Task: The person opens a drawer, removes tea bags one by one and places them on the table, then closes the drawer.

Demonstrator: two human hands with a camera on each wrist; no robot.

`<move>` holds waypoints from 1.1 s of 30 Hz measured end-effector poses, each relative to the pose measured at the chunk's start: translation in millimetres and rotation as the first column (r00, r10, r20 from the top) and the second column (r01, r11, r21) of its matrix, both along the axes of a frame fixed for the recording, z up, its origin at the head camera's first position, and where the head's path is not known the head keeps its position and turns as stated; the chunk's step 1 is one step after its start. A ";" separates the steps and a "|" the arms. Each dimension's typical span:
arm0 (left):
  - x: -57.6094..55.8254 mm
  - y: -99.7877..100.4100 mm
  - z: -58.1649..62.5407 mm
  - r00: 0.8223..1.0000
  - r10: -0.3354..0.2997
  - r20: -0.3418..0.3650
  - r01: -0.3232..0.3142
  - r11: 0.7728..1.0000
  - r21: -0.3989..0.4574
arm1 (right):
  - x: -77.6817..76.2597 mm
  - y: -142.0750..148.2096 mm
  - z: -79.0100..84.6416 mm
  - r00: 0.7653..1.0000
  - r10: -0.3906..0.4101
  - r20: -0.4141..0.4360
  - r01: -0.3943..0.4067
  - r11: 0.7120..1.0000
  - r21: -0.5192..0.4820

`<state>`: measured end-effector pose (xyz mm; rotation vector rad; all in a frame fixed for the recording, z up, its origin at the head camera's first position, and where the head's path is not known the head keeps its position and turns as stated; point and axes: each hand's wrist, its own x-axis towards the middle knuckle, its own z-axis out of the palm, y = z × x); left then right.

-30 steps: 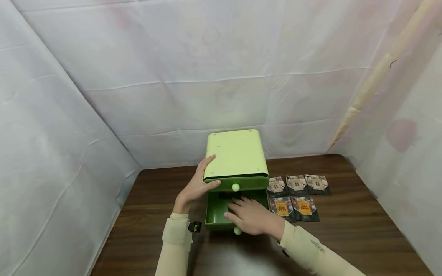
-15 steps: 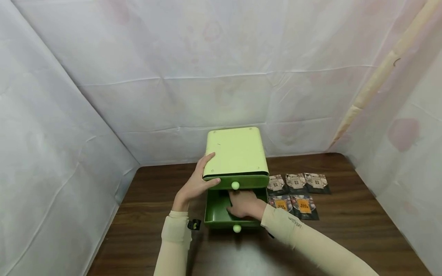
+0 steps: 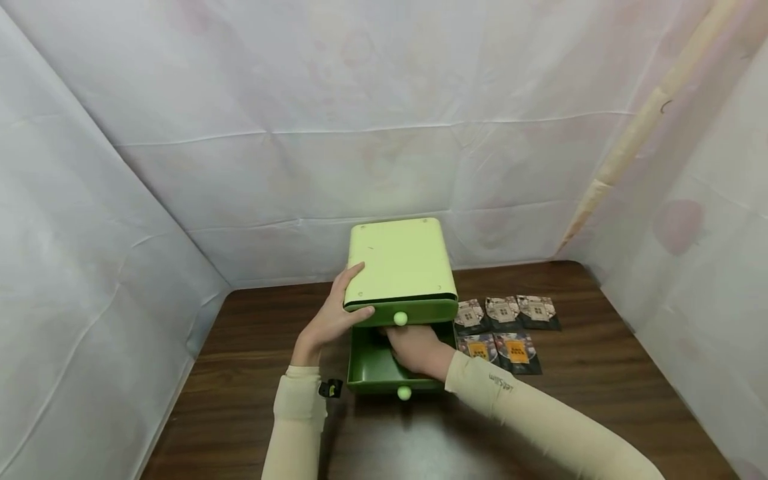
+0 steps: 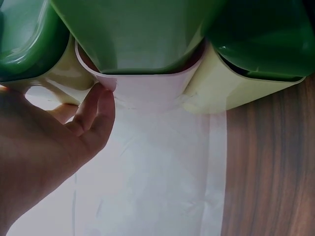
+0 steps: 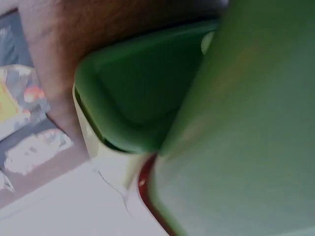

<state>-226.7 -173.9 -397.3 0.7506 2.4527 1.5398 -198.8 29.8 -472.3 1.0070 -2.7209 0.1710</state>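
Note:
A small two-drawer box (image 3: 399, 260) with a pale green top stands near the back of the table. Its lower drawer (image 3: 373, 363) is pulled out, with a round knob (image 3: 405, 393) on the front. My left hand (image 3: 333, 313) holds the box's left front corner, thumb against the upper drawer (image 3: 429, 311) and a finger over the top edge. In the left wrist view, bent fingers (image 4: 101, 110) press at the box's side. My right hand (image 3: 418, 348) reaches into the lower drawer; its fingers are hidden under the upper drawer, and I cannot tell what they touch.
Right of the box lie several printed packets in two rows, such as one with an orange label (image 3: 517, 353) and a pale-labelled one (image 3: 538, 311). White cloth (image 3: 384, 173) hangs behind and on both sides of the brown wooden table (image 3: 606, 387).
My right hand has gone from above the lower drawer's front down and back into it, its fingers passing out of sight. The left hand keeps its place on the box.

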 end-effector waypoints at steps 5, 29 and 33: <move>-2.8 6.8 -4.3 1.000 -0.021 -0.003 0.021 1.000 0.017 | 4.7 7.6 -2.6 0.984 0.021 -0.177 -0.005 0.996 0.093; -7.4 -6.9 -9.4 1.000 0.009 -0.024 -0.009 1.000 -0.006 | 19.5 15.8 33.8 0.982 0.023 0.185 -0.041 0.994 0.098; -18.9 -7.8 -29.4 0.999 0.013 -0.036 -0.013 1.000 -0.005 | 24.2 19.7 38.1 0.981 0.027 0.191 -0.045 0.995 0.093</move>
